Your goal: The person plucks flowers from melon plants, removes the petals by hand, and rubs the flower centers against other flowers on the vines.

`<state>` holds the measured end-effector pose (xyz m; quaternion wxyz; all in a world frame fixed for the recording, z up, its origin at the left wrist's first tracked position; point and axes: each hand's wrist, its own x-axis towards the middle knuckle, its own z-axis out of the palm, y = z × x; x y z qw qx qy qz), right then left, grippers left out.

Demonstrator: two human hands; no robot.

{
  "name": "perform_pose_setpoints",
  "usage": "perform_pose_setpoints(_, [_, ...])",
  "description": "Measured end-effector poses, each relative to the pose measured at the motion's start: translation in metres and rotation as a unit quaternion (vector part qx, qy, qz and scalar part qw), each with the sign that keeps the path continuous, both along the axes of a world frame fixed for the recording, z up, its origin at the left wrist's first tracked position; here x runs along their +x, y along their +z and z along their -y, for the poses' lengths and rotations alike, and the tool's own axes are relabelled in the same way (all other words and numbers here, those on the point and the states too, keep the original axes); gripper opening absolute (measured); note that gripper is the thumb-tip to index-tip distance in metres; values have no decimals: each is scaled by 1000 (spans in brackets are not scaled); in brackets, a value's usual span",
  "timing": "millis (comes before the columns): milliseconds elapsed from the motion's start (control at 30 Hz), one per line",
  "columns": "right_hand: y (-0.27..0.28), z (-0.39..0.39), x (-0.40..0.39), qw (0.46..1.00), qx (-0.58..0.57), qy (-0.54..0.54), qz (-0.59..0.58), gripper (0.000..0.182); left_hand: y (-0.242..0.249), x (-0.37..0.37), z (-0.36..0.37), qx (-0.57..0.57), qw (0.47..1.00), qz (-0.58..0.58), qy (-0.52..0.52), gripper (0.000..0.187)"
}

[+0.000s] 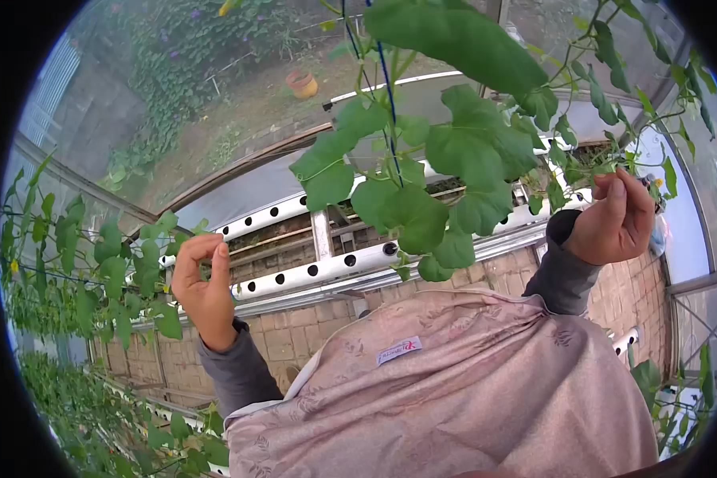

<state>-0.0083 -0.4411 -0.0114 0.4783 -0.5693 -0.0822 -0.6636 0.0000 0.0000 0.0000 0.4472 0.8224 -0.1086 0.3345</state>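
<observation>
My left hand (203,287) is raised at the left, fingers bent and the thumb close to the index finger; I cannot make out anything between them. Beside it are the green leaves of a climbing vine (113,255). At the right, my right hand (617,219) is closed in a pinch, with thin vine stems and leaves just behind its fingertips. Whatever it holds is too small to tell. Between the hands, in front of me, hangs a vine with broad lobed leaves (478,147), running up a dark blue string (387,76).
White pipes with round holes (327,271) run across below the hanging vine on a metal frame. Paving bricks (283,338) cover the floor. More vines (80,406) grow at the lower left. Behind the clear sheeting stands an orange pot (302,84).
</observation>
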Motion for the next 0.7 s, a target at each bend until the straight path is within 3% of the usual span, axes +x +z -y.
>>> perform_pose_setpoints(67, [-4, -20, 3, 1000, 15, 0, 2, 13, -3, 15, 30, 59, 989, 110, -77, 12])
perform_pose_setpoints(100, [13, 55, -37, 998, -52, 5, -44, 12, -30, -20, 126, 43, 981, 156, -111, 13])
perform_pose_setpoints(167, [0, 63, -51, 998, -18, 6, -68, 11, -23, -32, 167, 169, 948, 211, -166, 16])
perform_pose_setpoints(233, [-14, 76, -60, 991, -2, 25, -130, 11, -32, -26, 200, 212, 921, 197, -263, 28])
perform_pose_setpoints(367, [-48, 102, -67, 970, -68, -35, -231, 8, -44, -19, 270, 278, 894, 111, -334, 43])
perform_pose_setpoints(433, [-71, 113, -74, 957, -68, -39, -278, 8, -47, -16, 294, 431, 859, 84, -263, 58])
perform_pose_setpoints(500, [-94, 122, -84, 941, -51, -28, -332, 8, -62, -3, 306, 445, 850, 80, -270, 59])
perform_pose_setpoints(567, [-110, 130, -94, 915, -51, -18, -401, 9, -76, 10, 309, 529, 817, 54, -221, 56])
perform_pose_setpoints(700, [-175, 156, -92, 869, -22, 1, -495, 12, -93, 16, 301, 554, 816, 30, -165, 49])
